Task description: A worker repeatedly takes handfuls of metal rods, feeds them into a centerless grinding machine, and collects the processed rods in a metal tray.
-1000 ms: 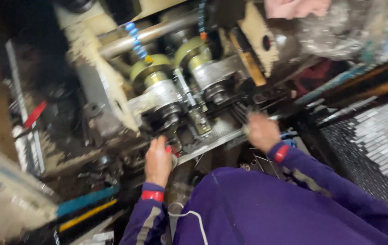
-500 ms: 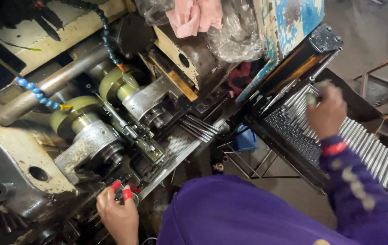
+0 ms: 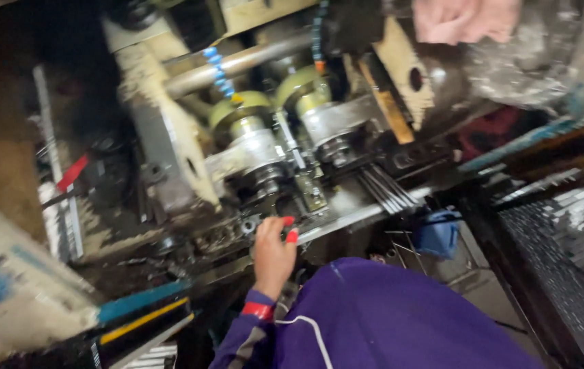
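Dim workshop — grimy dark floor (image 3: 12, 157)

Greasy grey metal rollers (image 3: 265, 174) and a loose bundle of thin steel rods (image 3: 387, 190) crowded the left hand (image 3: 273, 254); dark open space lay below.

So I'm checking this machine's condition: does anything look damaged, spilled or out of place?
Nothing looks broken. The machine body is chipped and caked in dark grime around the rollers, beside the left hand. Motion blur hides finer detail.

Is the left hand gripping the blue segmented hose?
No, the left hand rests low at the machine's front rail, well below the blue segmented hose.
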